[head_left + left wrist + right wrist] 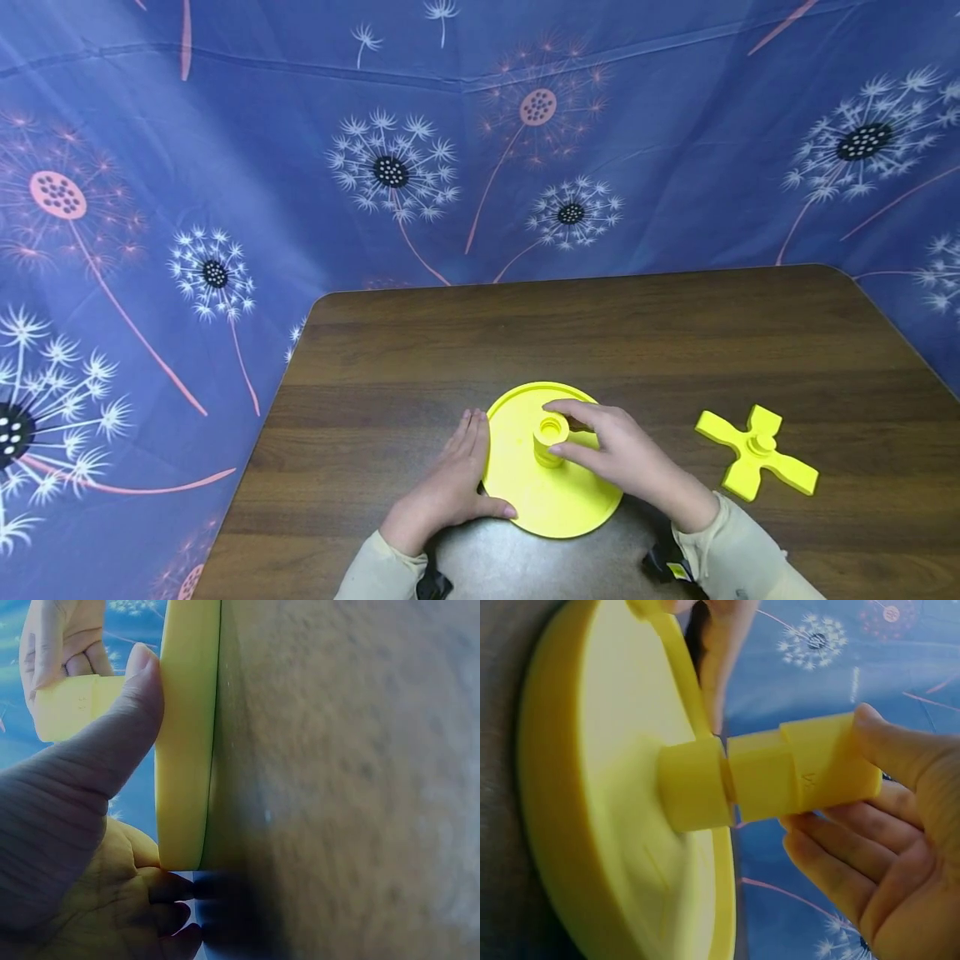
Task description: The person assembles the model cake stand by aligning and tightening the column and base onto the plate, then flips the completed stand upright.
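Note:
A round yellow plate [558,512] with a raised rim sits on the table. From its middle rises a short round socket [694,784]. My right hand [633,454] pinches a yellow stepped cylinder [817,765] between thumb and fingers. The cylinder's narrower end faces the socket, slightly tilted, with a thin gap showing between them in the right wrist view. A round hole shows in its top in the head view. At the plate's left edge, my left hand [450,483] holds the rim, thumb on the near side and fingers along the left side.
To the right on the brown wooden table [420,350] lies a yellow four-armed cross piece [762,446] with a round boss at its centre. A blue dandelion-print cloth [465,167] hangs behind the table and down its left side.

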A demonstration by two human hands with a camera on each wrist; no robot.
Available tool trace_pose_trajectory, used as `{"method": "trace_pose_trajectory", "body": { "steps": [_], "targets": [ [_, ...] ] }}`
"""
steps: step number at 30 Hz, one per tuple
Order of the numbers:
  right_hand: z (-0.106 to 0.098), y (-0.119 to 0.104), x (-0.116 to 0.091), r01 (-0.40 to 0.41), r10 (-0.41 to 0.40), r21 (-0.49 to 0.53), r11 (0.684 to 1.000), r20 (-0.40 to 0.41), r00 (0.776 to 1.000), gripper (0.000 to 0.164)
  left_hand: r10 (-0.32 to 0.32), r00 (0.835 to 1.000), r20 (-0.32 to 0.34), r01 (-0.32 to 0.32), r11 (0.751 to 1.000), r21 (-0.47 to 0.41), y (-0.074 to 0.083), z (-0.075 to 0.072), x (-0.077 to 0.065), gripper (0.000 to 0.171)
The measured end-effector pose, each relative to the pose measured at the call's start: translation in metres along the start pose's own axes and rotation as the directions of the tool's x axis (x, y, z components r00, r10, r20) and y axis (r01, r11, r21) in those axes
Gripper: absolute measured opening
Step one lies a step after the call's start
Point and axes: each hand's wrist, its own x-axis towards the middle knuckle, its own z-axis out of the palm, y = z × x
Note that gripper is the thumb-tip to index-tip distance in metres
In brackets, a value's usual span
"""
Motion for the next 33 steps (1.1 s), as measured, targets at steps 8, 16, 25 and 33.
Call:
{"method": "trace_pose_trajectory", "body": {
  "steps": [8,16,25,33],
  "targets": [
    [0.015,-0.006,-0.005,-0.028,0.003,-0.118,0.993,-0.206,0.979,0.045,0.002,1.0,-0.006,-0.002,1.0,0.007,0.0,0.0,-0.001,0.127],
    [0.024,-0.008,-0.007,-0.059,-0.009,-0.231,0.971,-0.283,0.959,0.051,-0.002,1.0,-0.001,0.002,1.0,0.004,0.0,0.001,0.0,0.127],
    [0.011,-0.001,-0.006,0.051,-0.059,-0.063,0.997,-0.14,0.988,0.053,0.012,1.0,-0.021,-0.012,1.0,0.006,0.0,0.002,-0.001,0.127],
    [0.002,0.008,-0.004,0.077,-0.081,0.121,0.99,0.028,0.996,0.047,0.025,0.999,-0.022,-0.025,1.0,0.001,0.001,0.002,-0.003,0.126]
  ]
}}
